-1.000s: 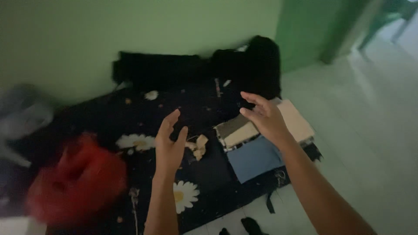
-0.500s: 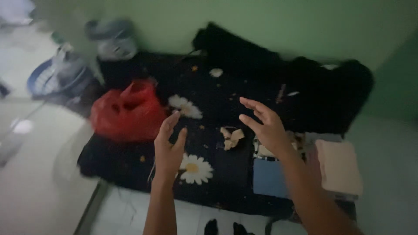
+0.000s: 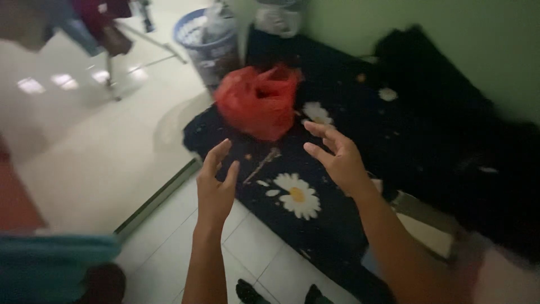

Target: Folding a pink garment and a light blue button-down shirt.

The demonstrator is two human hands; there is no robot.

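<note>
Head camera, looking down: I see two bare forearms stretched forward over a dark room. My left hand (image 3: 216, 183) is raised with the palm turned inward, fingers loosely spread and slightly curled, holding nothing. My right hand (image 3: 336, 159) mirrors it, palm facing the left one, fingers apart and relaxed, also empty. The two hands stand well apart and touch nothing.

Beyond and between them sits a red plastic bag (image 3: 257, 101), crumpled and open at the top, resting on the near left corner of a black cloth (image 3: 394, 141) printed with white daisies. One large daisy print (image 3: 297, 195) lies just below the gap between my hands. A thin pale stick-like scrap (image 3: 261, 164) lies on the cloth below the bag; I cannot tell what it is. The black cloth runs back to a green wall (image 3: 450, 34), where more dark fabric is heaped.

Behind the bag, against the wall, stands a blue basket (image 3: 207, 42) with pale contents, blurred. To the left is pale tiled floor (image 3: 84, 146) with light reflections, and the legs of a metal stand (image 3: 129, 56) at the top. A blurred teal shape (image 3: 53, 262) fills the lower left corner. Pale folded fabric (image 3: 430, 231) shows beside my right forearm.
</note>
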